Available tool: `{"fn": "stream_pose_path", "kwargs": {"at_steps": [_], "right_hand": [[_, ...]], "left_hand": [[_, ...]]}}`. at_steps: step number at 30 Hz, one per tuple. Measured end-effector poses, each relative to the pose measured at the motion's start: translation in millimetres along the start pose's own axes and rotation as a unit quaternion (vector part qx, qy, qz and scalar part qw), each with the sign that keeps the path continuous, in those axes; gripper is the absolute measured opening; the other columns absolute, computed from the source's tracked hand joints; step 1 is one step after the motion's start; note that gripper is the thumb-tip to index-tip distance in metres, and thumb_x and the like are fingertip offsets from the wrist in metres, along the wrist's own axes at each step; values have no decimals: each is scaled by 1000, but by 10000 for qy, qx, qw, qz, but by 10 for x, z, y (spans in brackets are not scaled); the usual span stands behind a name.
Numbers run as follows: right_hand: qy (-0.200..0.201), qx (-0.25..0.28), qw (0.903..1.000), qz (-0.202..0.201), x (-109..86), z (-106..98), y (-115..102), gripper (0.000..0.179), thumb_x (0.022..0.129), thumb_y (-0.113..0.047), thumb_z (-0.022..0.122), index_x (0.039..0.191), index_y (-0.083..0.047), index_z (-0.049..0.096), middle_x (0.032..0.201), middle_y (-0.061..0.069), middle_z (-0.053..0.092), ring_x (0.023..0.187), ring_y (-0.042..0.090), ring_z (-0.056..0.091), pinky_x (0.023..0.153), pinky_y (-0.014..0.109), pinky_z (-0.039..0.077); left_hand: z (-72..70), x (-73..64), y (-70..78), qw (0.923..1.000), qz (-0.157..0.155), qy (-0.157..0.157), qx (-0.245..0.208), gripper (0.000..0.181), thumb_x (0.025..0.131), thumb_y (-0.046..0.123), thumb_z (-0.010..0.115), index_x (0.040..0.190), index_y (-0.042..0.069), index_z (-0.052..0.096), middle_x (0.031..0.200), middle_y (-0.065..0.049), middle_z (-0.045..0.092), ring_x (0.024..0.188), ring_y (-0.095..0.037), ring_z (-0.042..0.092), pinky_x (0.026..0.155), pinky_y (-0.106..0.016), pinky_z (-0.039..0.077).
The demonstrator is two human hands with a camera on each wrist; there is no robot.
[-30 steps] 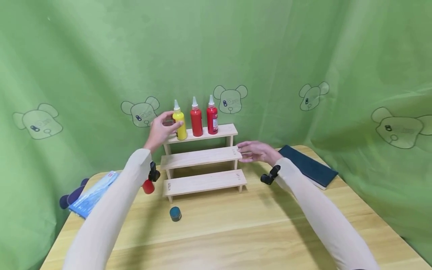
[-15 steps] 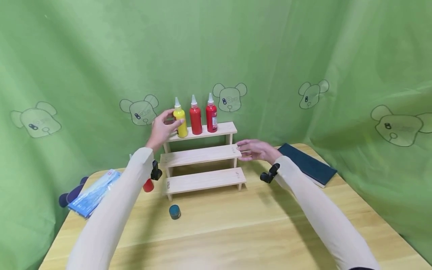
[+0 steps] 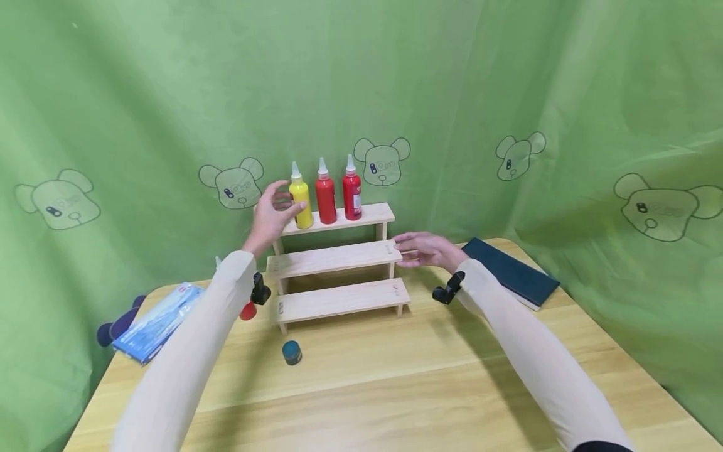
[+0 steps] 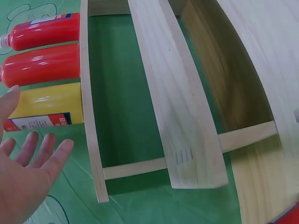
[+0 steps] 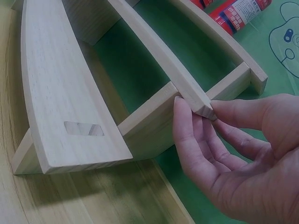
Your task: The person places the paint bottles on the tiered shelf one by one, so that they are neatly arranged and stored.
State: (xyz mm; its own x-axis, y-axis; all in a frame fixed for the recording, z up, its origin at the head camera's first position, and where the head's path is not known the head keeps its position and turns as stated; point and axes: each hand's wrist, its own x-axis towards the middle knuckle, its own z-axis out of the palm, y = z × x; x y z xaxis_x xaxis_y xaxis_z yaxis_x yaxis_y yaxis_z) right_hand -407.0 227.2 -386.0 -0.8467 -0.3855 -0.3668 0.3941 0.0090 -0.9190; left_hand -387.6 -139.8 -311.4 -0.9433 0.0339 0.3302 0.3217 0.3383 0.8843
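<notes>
On the top tier of a three-tier wooden display shelf (image 3: 339, 258) stand a yellow squeeze bottle (image 3: 302, 204) and two red squeeze bottles (image 3: 326, 199), all upright with pale pointed caps. My left hand (image 3: 270, 216) is beside the yellow bottle, its thumb in front and its fingers spread. In the left wrist view, the fingers (image 4: 44, 156) sit apart from the bottle; whether the thumb touches it I cannot tell. My right hand (image 3: 428, 250) holds the right end of the middle tier, thumb and fingers pinching the board's corner (image 5: 203, 106) in the right wrist view.
A small dark teal jar (image 3: 292, 353) stands in front of the shelf. Left of it, a red bottle (image 3: 248, 311) is partly hidden by my left sleeve. A blue packet (image 3: 155, 323) lies at the left edge, a dark notebook (image 3: 511, 273) at the right. Green curtain hangs behind.
My left fingers have come slightly away from the yellow bottle, which stays on the top tier. My right hand keeps its hold on the shelf. The head view has shifted a little.
</notes>
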Motion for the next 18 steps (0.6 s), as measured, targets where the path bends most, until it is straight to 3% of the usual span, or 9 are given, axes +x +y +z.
{"fn": "stream_pose_path", "kwargs": {"at_steps": [5, 18], "right_hand": [[73, -117, 9999, -37, -8, 9, 2, 37, 107, 2, 49, 144, -1, 43, 101, 5, 66, 89, 16, 66, 82, 28, 64], [112, -223, 9997, -34, 33, 0, 15, 54, 107, 2, 50, 157, 1, 31, 98, 3, 69, 87, 15, 69, 83, 28, 64]], "left_hand": [[-117, -78, -4, 9999, -116, -22, -95, 73, 97, 23, 77, 158, 10, 39, 151, -18, 54, 137, -34, 55, 109, -47, 54], [-487, -393, -128, 9995, 198, -76, 214, 65, 99, 26, 75, 152, 2, 45, 145, -22, 57, 133, -38, 56, 115, -52, 47]]}}
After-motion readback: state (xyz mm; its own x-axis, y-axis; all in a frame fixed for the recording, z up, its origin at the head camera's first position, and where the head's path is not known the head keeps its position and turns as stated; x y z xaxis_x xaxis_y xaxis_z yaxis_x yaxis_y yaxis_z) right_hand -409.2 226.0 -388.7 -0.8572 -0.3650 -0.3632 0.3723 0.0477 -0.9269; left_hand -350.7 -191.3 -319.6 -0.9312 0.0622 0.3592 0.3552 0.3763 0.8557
